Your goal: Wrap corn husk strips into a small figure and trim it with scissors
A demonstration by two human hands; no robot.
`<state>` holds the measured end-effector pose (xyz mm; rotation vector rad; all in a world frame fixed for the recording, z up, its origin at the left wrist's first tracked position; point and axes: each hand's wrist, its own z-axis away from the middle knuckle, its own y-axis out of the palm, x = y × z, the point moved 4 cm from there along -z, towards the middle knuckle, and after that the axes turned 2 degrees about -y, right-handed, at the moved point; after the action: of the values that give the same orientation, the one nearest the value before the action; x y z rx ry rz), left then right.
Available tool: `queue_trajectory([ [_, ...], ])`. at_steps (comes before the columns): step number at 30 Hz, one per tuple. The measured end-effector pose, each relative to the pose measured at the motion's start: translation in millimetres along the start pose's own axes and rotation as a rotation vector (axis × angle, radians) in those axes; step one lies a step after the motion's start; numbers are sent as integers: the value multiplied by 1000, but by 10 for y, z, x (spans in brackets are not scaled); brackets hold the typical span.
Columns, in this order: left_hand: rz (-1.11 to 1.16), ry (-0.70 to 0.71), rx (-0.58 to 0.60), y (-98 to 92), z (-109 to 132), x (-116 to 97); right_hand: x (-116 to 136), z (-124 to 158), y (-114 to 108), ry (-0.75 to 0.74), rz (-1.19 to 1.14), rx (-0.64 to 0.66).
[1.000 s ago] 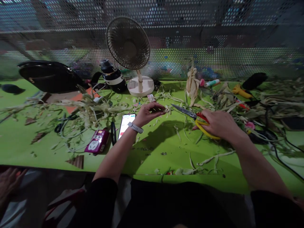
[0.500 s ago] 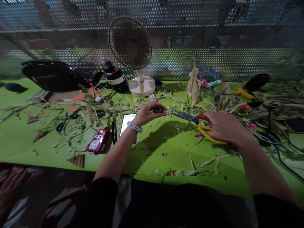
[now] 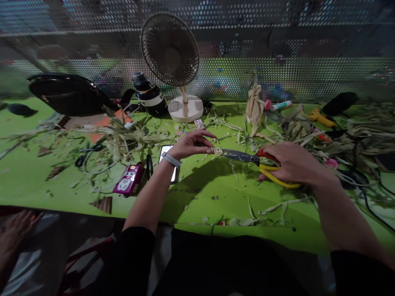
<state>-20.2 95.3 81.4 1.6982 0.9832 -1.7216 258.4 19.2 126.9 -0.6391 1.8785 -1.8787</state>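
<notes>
My left hand (image 3: 191, 144) pinches a small pale bundle of dry husk strips (image 3: 217, 151) between thumb and fingertips, above the green table. A pale watch sits on that wrist. My right hand (image 3: 286, 163) is wrapped round scissors (image 3: 242, 156) with dark, stained blades and one red and one yellow handle. Their tips meet the bundle from the right, and the blades look nearly closed. Partly behind my left wrist lies a lit phone (image 3: 173, 176). Loose husk strips are scattered beneath and around both hands.
A white fan (image 3: 185, 109) stands behind, beside a dark bottle (image 3: 150, 98) and a black bag (image 3: 69, 96). Leftward lie a purple power strip (image 3: 129, 179) and husk heaps. A dry husk figure (image 3: 254, 109) stands at the back; a yellow-handled tool (image 3: 322, 118) lies right. Another person's hand (image 3: 18, 230) shows lower left.
The scissor blades, a little apart before, have come together at the husk bundle. My left hand has shifted slightly left, its upper fingers straighter. The view has moved slightly.
</notes>
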Motion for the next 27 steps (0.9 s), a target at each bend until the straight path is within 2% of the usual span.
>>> queue_trajectory([
  [4, 15, -36, 148, 8, 32, -36, 48, 0, -11, -66, -79, 54],
  [7, 27, -55, 198, 9, 44, -63, 46, 3, 14, -62, -130, 75],
  [14, 12, -43, 137, -17, 46, -72, -4, 28, 115, 26, -193, 163],
  [24, 44, -103, 179, -17, 45, -49, 66, 7, 103, 19, -210, 189],
  [27, 65, -111, 224, -16, 58, -48, 84, -3, 101, -20, -206, 173],
])
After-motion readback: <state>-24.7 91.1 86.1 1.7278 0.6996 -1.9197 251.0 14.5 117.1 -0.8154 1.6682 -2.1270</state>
